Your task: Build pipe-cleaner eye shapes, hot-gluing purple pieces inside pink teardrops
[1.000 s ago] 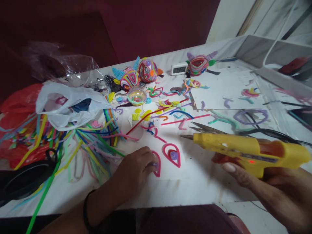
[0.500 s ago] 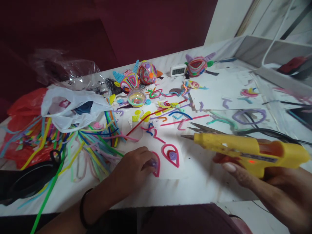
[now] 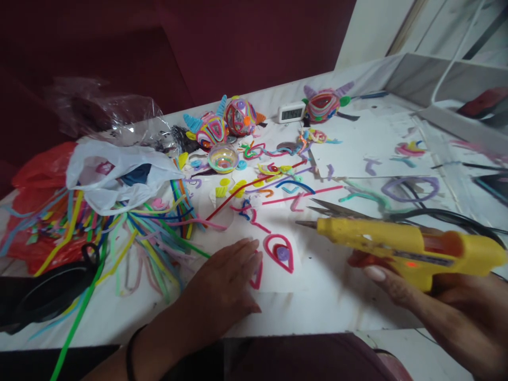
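Note:
My right hand [image 3: 440,312] is wrapped around a yellow hot glue gun [image 3: 369,233], its nozzle pointing left above the table and a small orange light glowing on its side. Just behind the gun, scissor blades [image 3: 335,208] show; their handles are hidden. My left hand [image 3: 226,283] lies with fingers stretched over a pink teardrop outline [image 3: 257,278], covering most of it. Beside those fingertips, a matching pink teardrop of pipe cleaner [image 3: 291,254] sits on white paper [image 3: 296,283], with a purple coil [image 3: 282,253] over a red patch inside it.
Pipe cleaners [image 3: 151,238] spread from a white plastic bag [image 3: 91,174] at left, near a black strap-like item [image 3: 43,291]. Decorated balls [image 3: 241,116], a clear dome [image 3: 223,159] and a digital timer [image 3: 291,112] stand at the back. A black cable [image 3: 440,213] runs at right.
My left hand's fingers have gone from pinched at the left teardrop's purple centre to stretched out over it. The glue gun has barely moved.

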Available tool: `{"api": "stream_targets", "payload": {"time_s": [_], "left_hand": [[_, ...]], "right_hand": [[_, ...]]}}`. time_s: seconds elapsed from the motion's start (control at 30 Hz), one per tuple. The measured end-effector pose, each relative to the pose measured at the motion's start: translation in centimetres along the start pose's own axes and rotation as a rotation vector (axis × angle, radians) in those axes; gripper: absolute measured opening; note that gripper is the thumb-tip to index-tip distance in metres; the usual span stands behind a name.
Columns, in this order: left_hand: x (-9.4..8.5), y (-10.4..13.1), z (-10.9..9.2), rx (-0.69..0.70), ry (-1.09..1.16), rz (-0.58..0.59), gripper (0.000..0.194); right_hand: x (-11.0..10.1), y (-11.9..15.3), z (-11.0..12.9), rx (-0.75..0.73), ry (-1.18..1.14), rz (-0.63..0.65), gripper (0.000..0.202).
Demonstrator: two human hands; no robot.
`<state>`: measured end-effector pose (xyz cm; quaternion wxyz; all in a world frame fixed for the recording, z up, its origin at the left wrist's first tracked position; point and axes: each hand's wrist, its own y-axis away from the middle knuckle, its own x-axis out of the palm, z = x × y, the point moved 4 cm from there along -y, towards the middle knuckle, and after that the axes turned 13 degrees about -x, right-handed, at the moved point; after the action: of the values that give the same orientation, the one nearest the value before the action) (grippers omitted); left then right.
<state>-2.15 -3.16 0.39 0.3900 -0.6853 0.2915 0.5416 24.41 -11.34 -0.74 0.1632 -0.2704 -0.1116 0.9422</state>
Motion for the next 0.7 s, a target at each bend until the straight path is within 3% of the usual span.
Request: {"api": "stream_targets", "payload": {"time_s": [0.17,0.5,0.7], "left_hand": [[-0.1,-0.4,0.4,-0.069,-0.004,-0.004,0.055],[-0.6,-1.2,1.1,-0.041,-0.014,0.023,0.058],[-0.6,-1.4,1.1,-0.050,0.029,0.015,0.060]], "right_hand": [[0.6,0.9,-0.8,0.066,-0.095,0.058,0.029],[0.4,1.9,-1.2,0.172,-0.153,0.123,0.034],[0.3,2.4,-1.8,0.146,-0.104,0.132,0.038]]}}
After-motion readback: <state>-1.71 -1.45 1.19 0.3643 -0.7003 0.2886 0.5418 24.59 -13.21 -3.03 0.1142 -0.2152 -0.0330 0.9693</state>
